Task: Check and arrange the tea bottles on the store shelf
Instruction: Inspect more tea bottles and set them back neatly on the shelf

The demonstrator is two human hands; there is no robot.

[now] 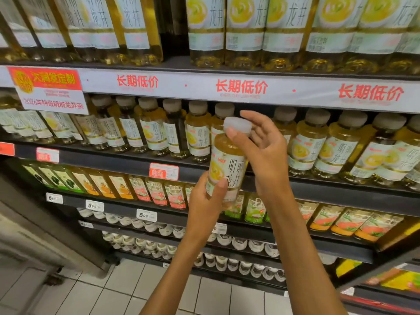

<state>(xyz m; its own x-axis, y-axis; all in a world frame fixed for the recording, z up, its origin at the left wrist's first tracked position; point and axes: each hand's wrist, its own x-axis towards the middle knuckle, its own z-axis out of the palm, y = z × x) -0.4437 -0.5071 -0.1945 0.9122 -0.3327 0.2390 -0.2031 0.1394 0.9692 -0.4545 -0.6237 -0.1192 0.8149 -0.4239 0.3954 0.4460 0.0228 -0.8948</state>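
I hold one tea bottle with golden liquid, a pale label and a whitish cap in front of the middle shelf. My left hand grips its lower part, thumb across the label. My right hand holds the neck just under the cap, thumb on the front and fingers loosely spread behind. A row of matching tea bottles lines the middle shelf to the left, with more of the same tea bottles to the right. A gap in that row lies behind the held bottle.
Larger bottles of the same tea fill the top shelf above a white price strip with red characters. Lower shelves carry colourful drink bottles and rows of white-capped bottles. A tiled floor lies below.
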